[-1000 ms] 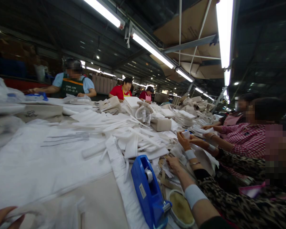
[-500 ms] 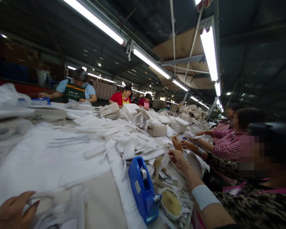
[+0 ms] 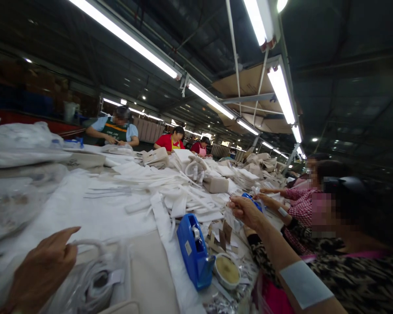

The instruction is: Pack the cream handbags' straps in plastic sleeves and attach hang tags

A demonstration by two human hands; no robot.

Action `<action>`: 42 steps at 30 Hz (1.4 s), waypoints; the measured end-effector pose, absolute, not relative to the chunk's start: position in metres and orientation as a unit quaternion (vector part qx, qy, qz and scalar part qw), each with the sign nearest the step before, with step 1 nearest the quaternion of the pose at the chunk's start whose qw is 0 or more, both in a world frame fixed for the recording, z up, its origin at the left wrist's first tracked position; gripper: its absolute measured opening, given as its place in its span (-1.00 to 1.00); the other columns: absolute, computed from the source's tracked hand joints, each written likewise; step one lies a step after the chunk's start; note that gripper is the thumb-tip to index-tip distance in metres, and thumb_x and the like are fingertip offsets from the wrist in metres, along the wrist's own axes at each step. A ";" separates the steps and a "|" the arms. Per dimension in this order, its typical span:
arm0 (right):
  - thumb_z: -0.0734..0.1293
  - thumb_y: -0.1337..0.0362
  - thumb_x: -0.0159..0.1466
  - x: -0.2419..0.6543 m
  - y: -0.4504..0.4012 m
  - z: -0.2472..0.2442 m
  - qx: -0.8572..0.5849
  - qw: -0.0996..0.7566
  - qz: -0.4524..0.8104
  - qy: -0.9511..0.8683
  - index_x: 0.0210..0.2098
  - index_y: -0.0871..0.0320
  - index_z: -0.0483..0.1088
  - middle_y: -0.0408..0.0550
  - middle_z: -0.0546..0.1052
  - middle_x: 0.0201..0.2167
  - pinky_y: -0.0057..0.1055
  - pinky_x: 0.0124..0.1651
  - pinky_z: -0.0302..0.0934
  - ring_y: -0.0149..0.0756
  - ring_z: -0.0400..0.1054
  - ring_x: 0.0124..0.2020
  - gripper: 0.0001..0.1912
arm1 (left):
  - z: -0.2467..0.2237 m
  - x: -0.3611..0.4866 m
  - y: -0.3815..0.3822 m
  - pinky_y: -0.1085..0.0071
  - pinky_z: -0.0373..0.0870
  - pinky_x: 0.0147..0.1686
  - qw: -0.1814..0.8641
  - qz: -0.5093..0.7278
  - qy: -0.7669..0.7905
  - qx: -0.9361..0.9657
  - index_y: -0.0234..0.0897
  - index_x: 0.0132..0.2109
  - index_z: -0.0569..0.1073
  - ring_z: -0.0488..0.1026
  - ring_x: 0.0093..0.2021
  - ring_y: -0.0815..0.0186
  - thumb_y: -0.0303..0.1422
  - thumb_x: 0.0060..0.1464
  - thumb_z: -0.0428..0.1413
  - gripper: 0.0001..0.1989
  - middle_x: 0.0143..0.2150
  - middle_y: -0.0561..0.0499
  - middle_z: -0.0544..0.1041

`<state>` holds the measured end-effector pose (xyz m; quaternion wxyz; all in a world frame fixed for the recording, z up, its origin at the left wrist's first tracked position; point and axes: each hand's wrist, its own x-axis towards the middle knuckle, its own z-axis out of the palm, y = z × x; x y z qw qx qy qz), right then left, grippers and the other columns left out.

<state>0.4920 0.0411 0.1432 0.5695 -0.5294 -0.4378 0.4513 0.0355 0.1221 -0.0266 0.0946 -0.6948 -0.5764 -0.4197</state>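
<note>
Left hand (image 3: 42, 268) by bag (image 3: 93, 283), right hand (image 3: 247, 212) (pinched)

Across the middle of the table (image 3: 205, 294), a large and loose pile of white strips (image 3: 170, 183), with a beige block (image 3: 215, 185) at its right side. Nearer to the right edge, a small round bowl (image 3: 227, 269) with something yellowish inside. Behind the far edge, one person in a green apron (image 3: 113, 131), then one in a red shirt (image 3: 164, 141). Along the right edge, one checked shirt (image 3: 303, 204). Above all, long bright lamps (image 3: 127, 40) and brown cardboard (image 3: 245, 83).
</note>
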 end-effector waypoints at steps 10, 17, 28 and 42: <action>0.52 0.22 -0.10 0.396 -0.004 0.150 -0.424 0.509 0.580 -0.474 -0.55 0.21 0.31 -0.28 0.33 -0.71 -0.71 -0.77 -0.25 -0.72 -0.05 -0.80 -0.68 | 0.034 0.155 0.019 0.26 0.43 -0.18 -0.281 -0.485 -0.399 -0.726 -0.17 -0.29 0.53 0.52 -0.23 0.15 -0.24 -0.08 0.03 -0.76 -0.26 -0.06 0.60; 0.51 0.21 -0.06 0.348 -0.018 0.135 -0.397 0.437 0.646 -0.485 -0.54 0.21 0.31 -0.26 0.34 -0.70 -0.70 -0.77 -0.25 -0.70 -0.03 -0.79 -0.69 | 0.049 0.188 -0.006 0.35 0.31 -0.34 -0.500 -0.451 -0.349 -0.652 -0.25 -0.29 0.54 0.39 -0.41 0.25 -0.23 -0.17 0.11 -0.72 -0.33 -0.04 0.55; 0.52 0.12 -0.13 0.339 0.010 0.089 -0.447 0.532 0.537 -0.478 -0.44 0.17 0.34 -0.31 0.33 -0.62 -0.62 -0.66 -0.22 -0.66 -0.02 -0.71 -0.61 | 0.044 0.174 0.015 0.50 0.17 -0.60 -0.588 -0.481 -0.349 -0.549 -0.28 -0.51 0.38 0.26 -0.61 0.42 -0.17 -0.15 0.06 -0.75 -0.62 0.07 0.38; 0.47 -0.04 -0.12 0.320 0.017 0.028 -0.504 0.526 0.472 -0.498 -0.60 0.20 0.43 -0.27 0.22 -0.74 -0.50 -0.61 -0.21 -0.58 -0.05 -0.70 -0.60 | 0.033 0.165 0.040 0.54 0.03 -0.69 -0.539 -0.553 -0.396 -0.497 -0.32 -0.43 0.44 0.17 -0.72 0.50 -0.17 -0.17 0.08 -0.73 -0.65 0.12 0.37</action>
